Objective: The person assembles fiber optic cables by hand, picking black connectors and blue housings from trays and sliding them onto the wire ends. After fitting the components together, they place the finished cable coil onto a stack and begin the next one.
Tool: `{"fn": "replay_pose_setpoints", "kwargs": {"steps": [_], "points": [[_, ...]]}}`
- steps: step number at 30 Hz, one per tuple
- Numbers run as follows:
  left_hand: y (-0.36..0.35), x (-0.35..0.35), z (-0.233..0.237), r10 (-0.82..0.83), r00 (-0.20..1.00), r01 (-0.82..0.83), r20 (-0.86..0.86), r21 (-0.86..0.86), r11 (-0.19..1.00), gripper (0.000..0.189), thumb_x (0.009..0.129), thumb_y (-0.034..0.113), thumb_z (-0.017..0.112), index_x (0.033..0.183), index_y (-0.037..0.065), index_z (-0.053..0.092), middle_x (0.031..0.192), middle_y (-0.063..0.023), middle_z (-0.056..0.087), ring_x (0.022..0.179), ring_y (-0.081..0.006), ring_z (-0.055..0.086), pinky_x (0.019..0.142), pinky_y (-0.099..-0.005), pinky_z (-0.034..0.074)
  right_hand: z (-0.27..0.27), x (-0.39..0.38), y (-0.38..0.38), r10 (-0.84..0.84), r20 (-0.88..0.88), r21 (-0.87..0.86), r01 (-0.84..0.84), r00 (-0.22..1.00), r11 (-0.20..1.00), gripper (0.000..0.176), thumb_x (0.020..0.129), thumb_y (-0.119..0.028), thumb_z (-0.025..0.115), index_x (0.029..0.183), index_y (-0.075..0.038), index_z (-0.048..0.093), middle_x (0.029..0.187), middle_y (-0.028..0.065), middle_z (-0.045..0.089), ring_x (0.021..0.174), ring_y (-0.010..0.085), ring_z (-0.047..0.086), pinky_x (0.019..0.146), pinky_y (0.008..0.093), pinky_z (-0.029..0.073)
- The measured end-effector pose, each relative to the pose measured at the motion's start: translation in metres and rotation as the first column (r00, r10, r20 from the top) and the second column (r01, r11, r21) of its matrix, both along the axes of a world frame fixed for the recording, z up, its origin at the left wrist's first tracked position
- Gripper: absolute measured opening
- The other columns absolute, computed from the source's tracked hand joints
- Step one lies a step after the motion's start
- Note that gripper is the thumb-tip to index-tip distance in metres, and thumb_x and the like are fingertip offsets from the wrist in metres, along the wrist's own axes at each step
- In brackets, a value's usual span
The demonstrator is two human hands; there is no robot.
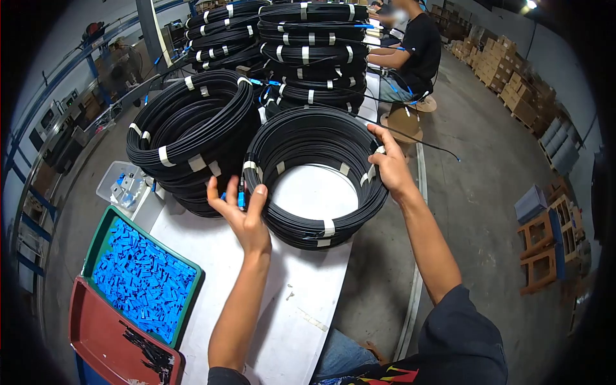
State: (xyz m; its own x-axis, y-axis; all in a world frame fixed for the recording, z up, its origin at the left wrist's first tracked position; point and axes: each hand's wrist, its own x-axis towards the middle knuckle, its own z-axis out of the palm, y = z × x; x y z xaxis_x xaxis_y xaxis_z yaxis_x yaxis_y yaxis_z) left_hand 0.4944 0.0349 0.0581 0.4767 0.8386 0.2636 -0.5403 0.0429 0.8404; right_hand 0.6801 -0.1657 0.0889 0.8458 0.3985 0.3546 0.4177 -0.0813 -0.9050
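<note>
Cable coils (pixel 311 235), black and round, sit on a white table (pixel 212 263). The right hand (pixel 393 168) pinches their right rim. The left hand (pixel 244 221) is half open at their left, by a blue plug (pixel 241 197). A green tray (pixel 96 239) holds blue bits (pixel 142 276); a red tray (pixel 106 314), black bits (pixel 149 353).

Trays (pixel 106 324) lie lower left in the frame, a tub (pixel 104 187) just above them; coils (pixel 311 228) stand on the worktop (pixel 289 314), upper centre
</note>
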Motion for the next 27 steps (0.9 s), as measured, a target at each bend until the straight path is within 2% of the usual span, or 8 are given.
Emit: {"fn": "replay_pose_setpoints", "kwargs": {"steps": [4,7,10,16,18,19,23,27], "points": [[-0.016,-0.003,-0.016,-0.003,1.0,0.003,0.024,0.016,1.0,0.092,0.089,0.015,0.072,0.156,0.011,0.01,0.15,-0.0362,0.029,0.146,-0.0447,0.028,0.122,-0.0509,0.017,0.003,-0.004,0.001,0.1,-0.186,0.22,-0.058,0.977,0.974,0.064,0.078,0.004,0.055,0.142,0.0,0.053,0.141,0.0128,0.054,0.13,0.0213,0.05,0.112,0.0307,0.035],[-0.01,0.005,-0.014,-0.102,0.987,0.127,-0.127,0.212,0.969,0.076,0.092,0.025,0.063,0.153,0.006,0.023,0.15,-0.0266,0.034,0.141,-0.0354,0.035,0.12,-0.047,0.02,-0.003,0.003,0.003,0.107,-0.16,0.275,-0.06,0.981,0.96,0.061,0.077,0.004,0.054,0.137,0.001,0.057,0.136,0.0142,0.056,0.126,0.0211,0.052,0.107,0.0298,0.04],[-0.015,0.01,-0.003,-0.066,0.989,0.089,-0.134,0.172,0.981,0.071,0.09,0.025,0.055,0.151,0.004,0.026,0.148,-0.0234,0.037,0.137,-0.0319,0.039,0.118,-0.0431,0.024,0.003,0.007,0.004,0.077,-0.145,0.227,-0.043,0.986,0.973,0.058,0.076,0.008,0.051,0.133,0.002,0.059,0.133,0.0138,0.058,0.122,0.0205,0.055,0.103,0.0286,0.043],[-0.02,0.015,0.001,-0.014,0.992,0.035,-0.128,0.156,0.987,0.07,0.082,0.018,0.049,0.148,0.002,0.029,0.144,-0.0277,0.044,0.132,-0.0307,0.045,0.109,-0.0401,0.037,0.008,0.006,0.006,0.038,-0.159,0.142,-0.015,0.987,0.99,0.055,0.077,0.011,0.046,0.128,0.001,0.062,0.123,0.0104,0.063,0.111,0.0163,0.059,0.096,0.0271,0.047],[-0.015,0.019,-0.005,0.014,0.996,0.003,-0.087,0.185,0.983,0.07,0.081,0.017,0.047,0.147,0.002,0.03,0.143,-0.0273,0.045,0.125,-0.0285,0.049,0.106,-0.0375,0.038,0.011,0.004,0.008,0.055,-0.263,0.211,0.002,0.963,0.978,0.051,0.077,0.012,0.045,0.123,0.001,0.065,0.109,0.0089,0.067,0.088,0.011,0.061,0.079,0.0246,0.05],[-0.014,0.022,-0.006,0.059,0.996,-0.045,-0.065,0.196,0.98,0.07,0.079,0.016,0.047,0.146,0.002,0.032,0.136,-0.0241,0.051,0.108,-0.0215,0.053,0.097,-0.0327,0.041,0.007,0.012,0.006,0.075,-0.255,0.153,-0.036,0.964,0.988,0.052,0.079,0.012,0.043,0.125,-0.001,0.064,0.111,0.0082,0.065,0.089,0.0116,0.063,0.076,0.0234,0.054],[-0.014,0.023,0.001,0.041,0.997,-0.029,-0.064,0.178,0.984,0.068,0.078,0.015,0.046,0.143,0.002,0.035,0.119,-0.0172,0.059,0.088,-0.0145,0.048,0.085,-0.0281,0.04,0.012,0.011,0.008,0.097,-0.306,0.096,-0.071,0.947,0.993,0.051,0.081,0.011,0.042,0.124,-0.003,0.065,0.102,0.006,0.066,0.082,0.0081,0.062,0.073,0.0229,0.053],[-0.013,0.02,0.0,0.017,0.995,0.002,-0.098,0.193,0.981,0.062,0.082,0.014,0.046,0.143,0.002,0.039,0.125,-0.0139,0.053,0.111,-0.021,0.051,0.105,-0.0321,0.036,0.013,0.009,0.004,0.108,-0.274,0.029,-0.105,0.956,0.994,0.046,0.085,0.006,0.045,0.125,-0.004,0.064,0.109,0.0055,0.065,0.094,0.0101,0.062,0.085,0.0228,0.05]]}}
